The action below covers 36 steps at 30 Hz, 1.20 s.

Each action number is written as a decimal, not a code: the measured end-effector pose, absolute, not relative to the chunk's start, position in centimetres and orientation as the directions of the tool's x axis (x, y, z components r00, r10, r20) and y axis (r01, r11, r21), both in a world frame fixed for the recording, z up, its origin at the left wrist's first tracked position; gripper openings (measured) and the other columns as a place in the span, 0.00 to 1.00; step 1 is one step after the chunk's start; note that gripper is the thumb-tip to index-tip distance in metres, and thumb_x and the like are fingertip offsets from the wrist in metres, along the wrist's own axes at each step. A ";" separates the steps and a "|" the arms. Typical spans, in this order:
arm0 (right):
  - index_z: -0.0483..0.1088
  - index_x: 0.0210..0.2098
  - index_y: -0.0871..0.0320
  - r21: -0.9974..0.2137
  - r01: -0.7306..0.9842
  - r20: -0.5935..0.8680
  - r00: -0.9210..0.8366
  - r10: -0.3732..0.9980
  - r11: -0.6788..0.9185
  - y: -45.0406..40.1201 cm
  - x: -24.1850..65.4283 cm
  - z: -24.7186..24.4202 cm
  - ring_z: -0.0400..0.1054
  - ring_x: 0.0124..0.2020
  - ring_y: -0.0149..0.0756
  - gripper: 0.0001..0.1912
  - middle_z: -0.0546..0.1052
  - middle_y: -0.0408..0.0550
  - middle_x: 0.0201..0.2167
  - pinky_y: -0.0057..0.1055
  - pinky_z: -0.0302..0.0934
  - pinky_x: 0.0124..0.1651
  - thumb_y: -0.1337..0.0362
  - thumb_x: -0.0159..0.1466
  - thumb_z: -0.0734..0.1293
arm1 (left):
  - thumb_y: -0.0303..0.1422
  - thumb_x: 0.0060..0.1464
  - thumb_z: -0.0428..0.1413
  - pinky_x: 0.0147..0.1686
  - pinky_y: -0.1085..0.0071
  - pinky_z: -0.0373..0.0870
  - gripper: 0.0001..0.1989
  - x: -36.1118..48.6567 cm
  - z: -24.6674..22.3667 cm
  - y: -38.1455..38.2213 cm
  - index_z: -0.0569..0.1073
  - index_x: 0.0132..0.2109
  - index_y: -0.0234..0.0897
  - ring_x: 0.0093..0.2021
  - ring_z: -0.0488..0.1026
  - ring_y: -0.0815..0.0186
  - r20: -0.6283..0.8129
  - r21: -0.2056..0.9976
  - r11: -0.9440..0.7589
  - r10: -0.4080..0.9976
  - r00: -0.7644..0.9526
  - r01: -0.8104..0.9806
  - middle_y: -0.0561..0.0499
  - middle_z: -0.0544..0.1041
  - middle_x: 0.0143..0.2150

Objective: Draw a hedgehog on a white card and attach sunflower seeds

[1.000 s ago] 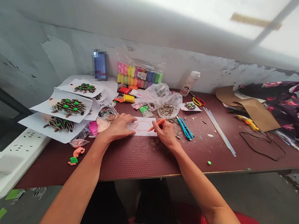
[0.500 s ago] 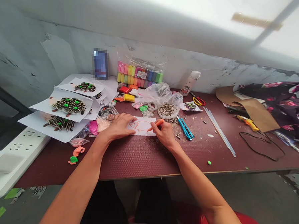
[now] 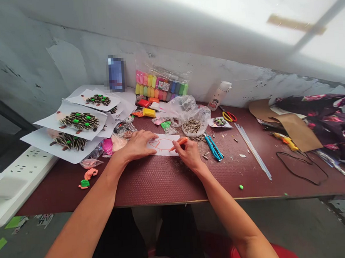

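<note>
**Q:** Who is at the desk (image 3: pixel 164 185), and what do the hands have?
**A:** A person at work: the left hand (image 3: pixel 138 145) lies open and flat, pinning a white paper sheet (image 3: pixel 164 145) bearing an orange outline. The right hand (image 3: pixel 189 156), fingers curled closed, grips an orange pencil (image 3: pixel 179 144), its tip at the drawing.

**Q:** Where is the sheet?
**A:** Between the hands, under the left fingertips, its right end by the right hand.

**Q:** How would it handle?
**A:** Apparently light and flimsy, liable to slide unless pressed flat near an end. The pencil looks slim and stiff, best held low.

**Q:** What lies nearby?
**A:** Just right of the right hand, a blue craft knife (image 3: pixel 213 148); beyond the left hand, paper sheets with seed-covered figures (image 3: pixel 79 122).
</note>
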State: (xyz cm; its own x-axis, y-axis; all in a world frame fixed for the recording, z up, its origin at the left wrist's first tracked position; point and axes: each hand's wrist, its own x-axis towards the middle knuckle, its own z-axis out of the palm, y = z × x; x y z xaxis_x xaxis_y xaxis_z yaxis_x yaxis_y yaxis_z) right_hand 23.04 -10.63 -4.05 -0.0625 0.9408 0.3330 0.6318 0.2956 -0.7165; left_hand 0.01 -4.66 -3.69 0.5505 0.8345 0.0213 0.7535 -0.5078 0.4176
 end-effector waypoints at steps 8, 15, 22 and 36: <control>0.77 0.25 0.57 -0.706 0.645 0.323 -0.075 0.944 0.292 -10.7 23.0 -3.9 0.65 0.24 0.31 0.22 0.78 0.46 0.25 0.28 0.57 0.31 0.56 0.71 0.63 | 0.39 0.49 0.59 0.59 0.54 0.64 0.28 0.0 -3.6 -4.6 0.76 0.58 0.43 0.58 0.69 0.49 0.013 0.422 -0.505 0.834 0.551 0.753 0.45 0.78 0.58; 0.78 0.25 0.57 -0.687 0.665 0.326 -0.080 0.942 0.294 -10.7 23.0 -3.7 0.66 0.24 0.31 0.23 0.78 0.47 0.25 0.29 0.58 0.32 0.56 0.72 0.63 | 0.39 0.49 0.59 0.59 0.55 0.64 0.27 0.0 -3.6 -4.7 0.76 0.58 0.44 0.57 0.70 0.49 0.019 0.417 -0.503 0.837 0.547 0.757 0.46 0.79 0.57; 0.74 0.24 0.56 -0.696 0.660 0.332 -0.054 0.942 0.283 -10.5 23.1 -3.9 0.67 0.24 0.31 0.23 0.78 0.46 0.25 0.28 0.59 0.33 0.53 0.72 0.62 | 0.40 0.49 0.59 0.59 0.54 0.64 0.27 0.0 -3.7 -4.7 0.76 0.58 0.44 0.57 0.69 0.49 0.023 0.419 -0.508 0.835 0.550 0.753 0.46 0.78 0.57; 0.75 0.24 0.57 -0.696 0.655 0.336 -0.064 0.940 0.293 -10.5 23.2 -3.9 0.66 0.23 0.30 0.21 0.78 0.45 0.25 0.28 0.57 0.33 0.58 0.71 0.63 | 0.39 0.49 0.59 0.60 0.54 0.63 0.27 0.1 -3.6 -4.7 0.76 0.58 0.43 0.58 0.69 0.49 0.011 0.417 -0.500 0.838 0.546 0.759 0.46 0.78 0.58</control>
